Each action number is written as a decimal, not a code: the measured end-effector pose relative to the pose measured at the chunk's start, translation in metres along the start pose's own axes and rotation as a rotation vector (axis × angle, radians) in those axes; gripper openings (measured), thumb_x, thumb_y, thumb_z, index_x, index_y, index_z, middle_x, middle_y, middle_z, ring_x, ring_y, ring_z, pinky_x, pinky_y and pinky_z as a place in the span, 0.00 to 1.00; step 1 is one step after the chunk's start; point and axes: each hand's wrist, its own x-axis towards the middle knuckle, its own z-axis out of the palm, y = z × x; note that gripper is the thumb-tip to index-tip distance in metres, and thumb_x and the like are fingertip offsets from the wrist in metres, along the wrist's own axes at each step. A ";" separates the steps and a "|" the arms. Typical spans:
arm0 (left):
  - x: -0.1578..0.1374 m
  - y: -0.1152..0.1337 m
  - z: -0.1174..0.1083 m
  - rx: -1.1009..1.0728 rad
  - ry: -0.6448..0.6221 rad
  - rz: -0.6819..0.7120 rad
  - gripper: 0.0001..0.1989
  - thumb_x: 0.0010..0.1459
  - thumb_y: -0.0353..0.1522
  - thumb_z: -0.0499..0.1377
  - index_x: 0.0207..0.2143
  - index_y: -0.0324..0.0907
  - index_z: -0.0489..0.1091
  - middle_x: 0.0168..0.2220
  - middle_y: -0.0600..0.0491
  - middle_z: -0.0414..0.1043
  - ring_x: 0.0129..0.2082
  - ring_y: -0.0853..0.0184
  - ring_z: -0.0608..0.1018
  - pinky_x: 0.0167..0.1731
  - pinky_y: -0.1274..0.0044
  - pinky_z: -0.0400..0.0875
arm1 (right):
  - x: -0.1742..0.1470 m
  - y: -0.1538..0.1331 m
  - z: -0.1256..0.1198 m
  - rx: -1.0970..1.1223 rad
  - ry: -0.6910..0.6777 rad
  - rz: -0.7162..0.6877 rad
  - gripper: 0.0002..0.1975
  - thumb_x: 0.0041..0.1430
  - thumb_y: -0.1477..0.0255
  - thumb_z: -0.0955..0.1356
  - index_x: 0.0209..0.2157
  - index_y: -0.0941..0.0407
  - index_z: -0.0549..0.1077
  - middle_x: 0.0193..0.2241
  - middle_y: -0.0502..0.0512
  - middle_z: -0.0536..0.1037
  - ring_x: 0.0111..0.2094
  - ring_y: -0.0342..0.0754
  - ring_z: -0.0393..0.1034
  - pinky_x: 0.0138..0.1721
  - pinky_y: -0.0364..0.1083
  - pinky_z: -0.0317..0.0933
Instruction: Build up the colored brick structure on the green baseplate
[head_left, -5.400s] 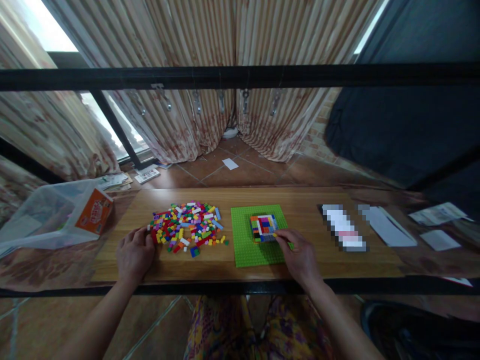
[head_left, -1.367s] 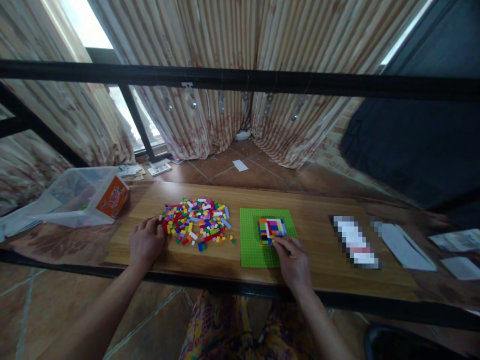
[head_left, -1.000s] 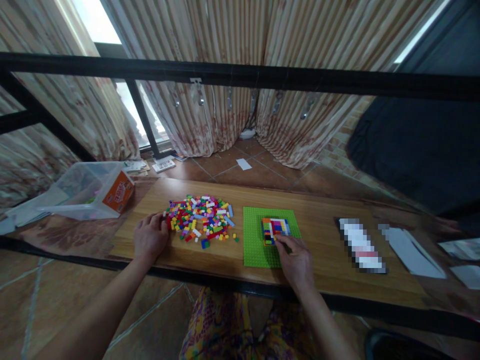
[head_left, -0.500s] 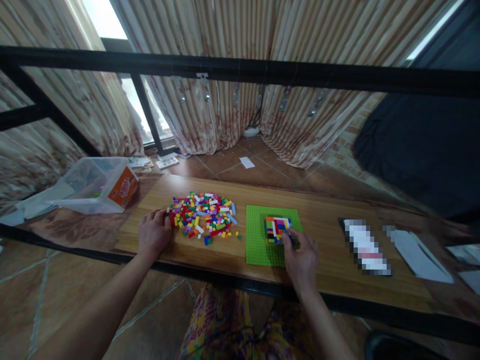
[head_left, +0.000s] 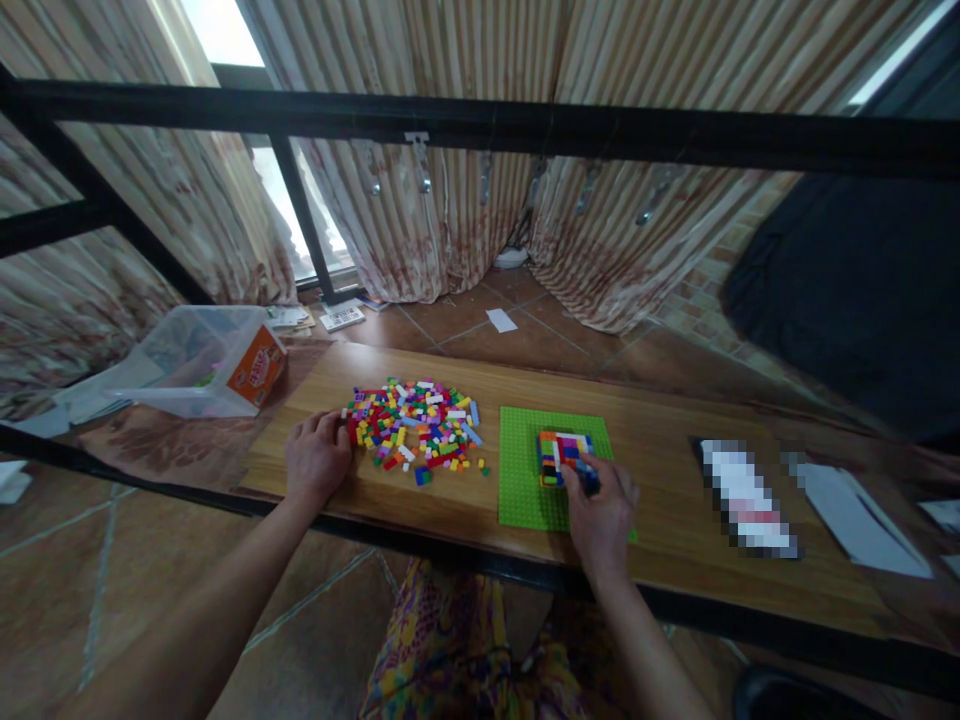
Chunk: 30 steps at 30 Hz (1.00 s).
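Note:
A square structure of multicoloured toy bricks (head_left: 553,446) stands on the green studded baseplate (head_left: 519,480). At its near right corner, my right hand (head_left: 604,508) is closed in a pinch on a small blue brick (head_left: 587,477), mostly covered by the fingers. Whether that brick is pressed onto the structure I cannot tell. My left hand (head_left: 319,458) lies on the table with loosely bent fingers, at the left edge of a heap of loose bricks (head_left: 420,420). Its fingertips are beside some red bricks, and no brick shows in its grasp.
A clear plastic bin (head_left: 196,398) with an orange label stands left of the wooden tabletop (head_left: 660,440). To the right are a blurred-out phone-like object (head_left: 750,505) and white paper (head_left: 855,520). A black metal bar (head_left: 480,120) crosses beyond the table.
The view has shifted slightly, moving the scene rightward. My right hand has moved slightly left relative to the brick structure, with its fingertips at the near right corner. My left hand stays beside the heap.

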 end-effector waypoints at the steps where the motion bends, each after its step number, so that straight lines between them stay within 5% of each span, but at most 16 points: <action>1: 0.000 0.000 0.000 -0.005 -0.003 -0.004 0.19 0.60 0.36 0.48 0.48 0.39 0.72 0.49 0.45 0.72 0.48 0.56 0.72 0.51 0.66 0.63 | 0.000 0.000 0.001 -0.001 0.002 0.000 0.23 0.58 0.53 0.64 0.41 0.58 0.76 0.39 0.63 0.74 0.43 0.55 0.64 0.47 0.54 0.57; 9: -0.001 0.002 -0.002 -0.025 0.008 0.001 0.18 0.61 0.36 0.48 0.46 0.40 0.72 0.48 0.44 0.73 0.48 0.56 0.72 0.51 0.66 0.64 | 0.002 0.001 -0.004 -0.017 0.000 -0.027 0.23 0.58 0.53 0.65 0.41 0.58 0.76 0.39 0.63 0.75 0.43 0.56 0.65 0.46 0.55 0.57; 14: -0.001 0.002 -0.002 -0.027 0.012 0.001 0.18 0.61 0.36 0.49 0.46 0.40 0.72 0.48 0.45 0.73 0.47 0.56 0.72 0.51 0.66 0.64 | 0.001 -0.022 -0.010 -0.006 0.030 -0.159 0.17 0.62 0.59 0.64 0.41 0.56 0.76 0.41 0.61 0.76 0.43 0.54 0.66 0.46 0.53 0.56; 20: -0.002 0.002 -0.001 -0.028 0.005 -0.009 0.18 0.61 0.36 0.49 0.48 0.41 0.71 0.49 0.45 0.73 0.49 0.55 0.72 0.52 0.66 0.63 | -0.011 -0.072 0.009 0.060 -0.252 -0.368 0.12 0.64 0.67 0.62 0.39 0.54 0.76 0.36 0.55 0.77 0.41 0.51 0.66 0.44 0.50 0.55; 30: -0.003 0.006 -0.008 -0.069 -0.017 -0.040 0.17 0.60 0.35 0.50 0.47 0.41 0.71 0.49 0.45 0.72 0.49 0.55 0.71 0.51 0.64 0.63 | -0.015 -0.094 0.048 -0.152 -0.442 -0.342 0.09 0.61 0.70 0.63 0.35 0.52 0.76 0.33 0.58 0.77 0.39 0.54 0.65 0.40 0.52 0.53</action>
